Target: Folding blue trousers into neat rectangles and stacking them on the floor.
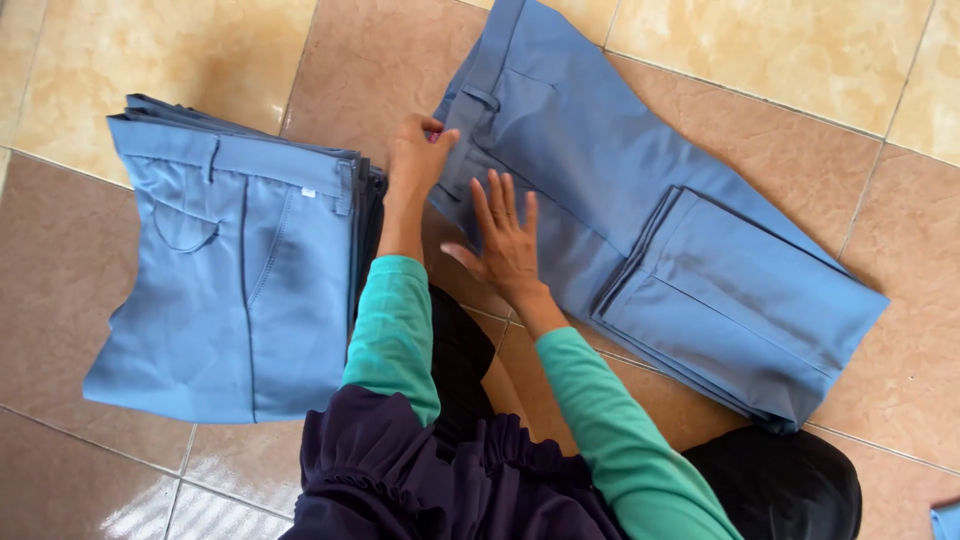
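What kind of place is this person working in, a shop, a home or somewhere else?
Hard to say for sure: probably a home or a small sewing workshop. The person sits on a glossy tiled floor, smoothing blue trousers with both hands beside a stack of folded blue trousers, with no table in view.

You have only one view: the camera on your head looks almost straight down, from close above, onto the tiled floor [780,60]. Your own sleeves come in from the bottom edge, and the floor runs off every edge.
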